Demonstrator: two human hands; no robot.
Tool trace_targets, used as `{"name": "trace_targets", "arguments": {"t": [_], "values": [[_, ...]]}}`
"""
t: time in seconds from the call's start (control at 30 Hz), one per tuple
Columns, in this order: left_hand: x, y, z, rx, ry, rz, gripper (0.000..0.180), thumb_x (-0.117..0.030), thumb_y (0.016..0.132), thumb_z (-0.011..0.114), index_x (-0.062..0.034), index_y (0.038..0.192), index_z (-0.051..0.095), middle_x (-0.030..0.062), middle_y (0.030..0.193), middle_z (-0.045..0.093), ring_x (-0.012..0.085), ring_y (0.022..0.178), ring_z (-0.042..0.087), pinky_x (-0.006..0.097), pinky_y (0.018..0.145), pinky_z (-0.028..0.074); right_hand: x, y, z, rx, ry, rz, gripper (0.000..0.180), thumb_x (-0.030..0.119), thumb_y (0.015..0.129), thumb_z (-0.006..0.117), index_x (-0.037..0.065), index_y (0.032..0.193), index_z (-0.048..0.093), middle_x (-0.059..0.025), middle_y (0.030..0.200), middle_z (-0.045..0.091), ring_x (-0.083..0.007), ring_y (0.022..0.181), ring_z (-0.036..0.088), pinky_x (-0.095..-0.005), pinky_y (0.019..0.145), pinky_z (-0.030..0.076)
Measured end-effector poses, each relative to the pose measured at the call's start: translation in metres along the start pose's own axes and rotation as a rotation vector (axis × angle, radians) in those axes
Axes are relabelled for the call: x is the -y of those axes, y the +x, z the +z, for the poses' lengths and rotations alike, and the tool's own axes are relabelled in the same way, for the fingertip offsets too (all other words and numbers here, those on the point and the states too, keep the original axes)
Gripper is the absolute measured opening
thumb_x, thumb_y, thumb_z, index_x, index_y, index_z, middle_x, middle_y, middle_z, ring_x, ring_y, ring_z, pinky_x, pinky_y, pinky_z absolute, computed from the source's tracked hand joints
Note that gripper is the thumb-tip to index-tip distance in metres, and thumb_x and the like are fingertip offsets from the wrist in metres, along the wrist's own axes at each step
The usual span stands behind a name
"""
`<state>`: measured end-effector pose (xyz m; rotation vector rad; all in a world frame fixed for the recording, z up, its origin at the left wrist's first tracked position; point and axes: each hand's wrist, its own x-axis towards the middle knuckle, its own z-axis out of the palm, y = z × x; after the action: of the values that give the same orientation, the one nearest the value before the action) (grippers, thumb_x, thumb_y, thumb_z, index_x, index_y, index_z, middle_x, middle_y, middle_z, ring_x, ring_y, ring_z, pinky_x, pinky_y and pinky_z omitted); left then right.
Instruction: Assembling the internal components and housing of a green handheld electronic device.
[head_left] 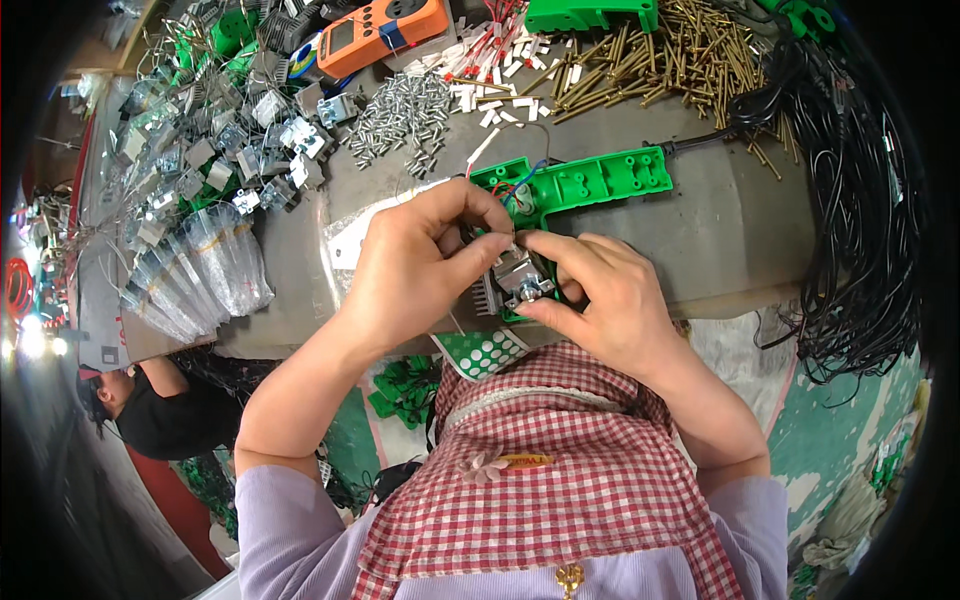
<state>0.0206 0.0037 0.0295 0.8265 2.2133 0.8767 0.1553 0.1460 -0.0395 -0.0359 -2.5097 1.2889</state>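
In front of me on the bench lies a green plastic housing half (600, 182), shaped like a tool's handle and body. Thin red and blue wires (522, 184) run inside it, and a black cord leaves its right end. A silvery metal block (522, 278) sits at the housing's lower part, beside grey heat-sink fins (487, 296). My left hand (415, 262) is closed in a pinch at the block's top; its fingertips hide what they grip. My right hand (618, 298) grips the block's right side between thumb and fingers.
Small metal rivets (402, 118), white sleeves (515, 50) and brass rods (680, 50) lie in heaps at the back. An orange meter (382, 35) stands behind them. Metal parts (230, 150) and plastic bags (215, 262) fill the left; black cords (850, 220) hang at right. Another person (165, 405) is at lower left.
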Motion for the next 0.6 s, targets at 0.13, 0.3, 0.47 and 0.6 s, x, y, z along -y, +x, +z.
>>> {"name": "trace_targets", "arguments": {"t": [0.13,0.3,0.47,0.6], "values": [[0.011,-0.002,0.016,-0.120,-0.252,-0.008,0.011,0.000,0.084,0.065,-0.0001,0.093,0.060,-0.0010,0.085,0.061,0.0008,0.066,0.049,0.017,0.058,0.039,-0.001,0.000,0.001,0.003,0.020,0.026,0.049,0.030,0.073,0.074,0.008,0.113,0.057,-0.0083,0.074,0.057,-0.0267,0.069,0.057,-0.0384,0.064,0.047],[0.013,-0.005,0.020,-0.184,-0.363,-0.026,0.013,0.000,0.085,0.064,0.0009,0.097,0.058,0.0023,0.090,0.062,0.0046,0.079,0.055,0.018,0.069,0.044,-0.002,0.000,0.001,-0.003,0.043,0.022,0.048,0.029,0.073,0.074,0.008,0.113,0.056,-0.0091,0.074,0.057,-0.0278,0.071,0.058,-0.0393,0.065,0.047],[-0.011,-0.004,0.001,0.046,0.154,0.110,0.019,-0.001,0.082,0.066,-0.0017,0.101,0.064,0.0017,0.086,0.065,0.0032,0.067,0.051,0.020,0.059,0.042,-0.004,0.000,0.000,0.014,0.035,0.006,0.048,0.028,0.074,0.073,0.007,0.113,0.056,-0.0112,0.078,0.059,-0.0302,0.073,0.058,-0.0400,0.066,0.047],[-0.015,0.002,-0.005,-0.015,0.118,0.068,0.017,-0.002,0.081,0.067,-0.0031,0.098,0.067,0.0010,0.084,0.065,0.0026,0.063,0.048,0.021,0.056,0.040,-0.004,-0.001,0.001,-0.007,0.037,0.001,0.048,0.029,0.074,0.073,0.005,0.112,0.056,-0.0119,0.079,0.059,-0.0309,0.074,0.058,-0.0404,0.067,0.047]]}}
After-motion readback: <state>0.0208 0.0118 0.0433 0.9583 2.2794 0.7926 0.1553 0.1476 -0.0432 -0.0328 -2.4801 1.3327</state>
